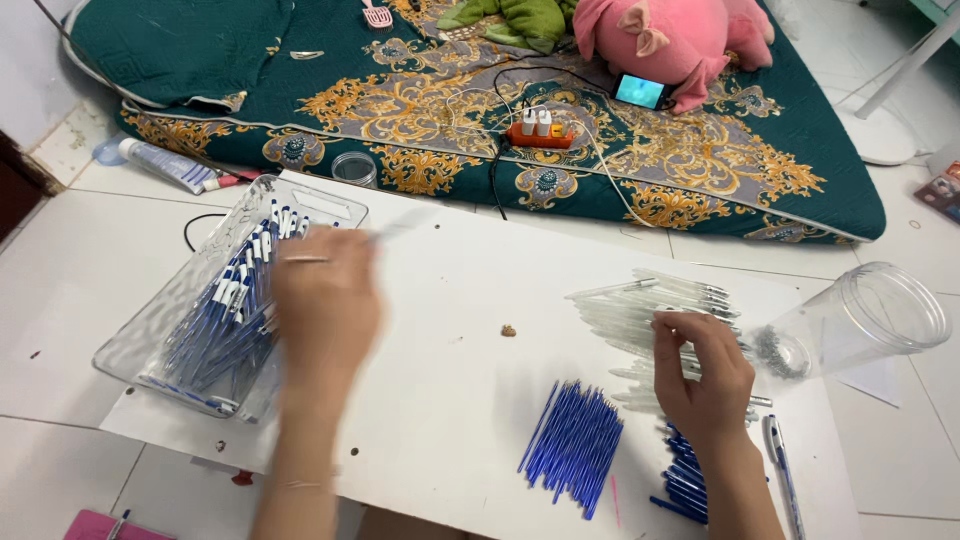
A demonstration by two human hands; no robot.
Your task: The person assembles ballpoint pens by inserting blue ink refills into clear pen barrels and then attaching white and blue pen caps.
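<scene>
Blue ink refills [572,448] lie in a loose fan at the near edge of the white board [450,330], well apart from the clear tray [135,335] on the far left that is stacked with finished blue pens [222,325]. Over that tray's right rim the person's left hand [325,305] is blurred with motion, and a thin, smeared streak that looks like a pen [395,230] pokes out beyond the fingers; it seems pinched between them, though the blur keeps me from telling how tightly. On the other side, the right hand [705,375] rests palm down on the pile of clear pen barrels [650,310], fingers curled narrowly as if closing on one barrel, with a heap of dark blue caps or tips [685,480] just beside the wrist and a single finished pen [780,470] lying to its right. A tipped clear jar [860,320] with small metal bits at its bottom sits just past the barrels. To my eye, doing this well means laying the pen in line with the others in the tray rather than tossing it crosswise, and lifting only one barrel so the pile does not scatter.
</scene>
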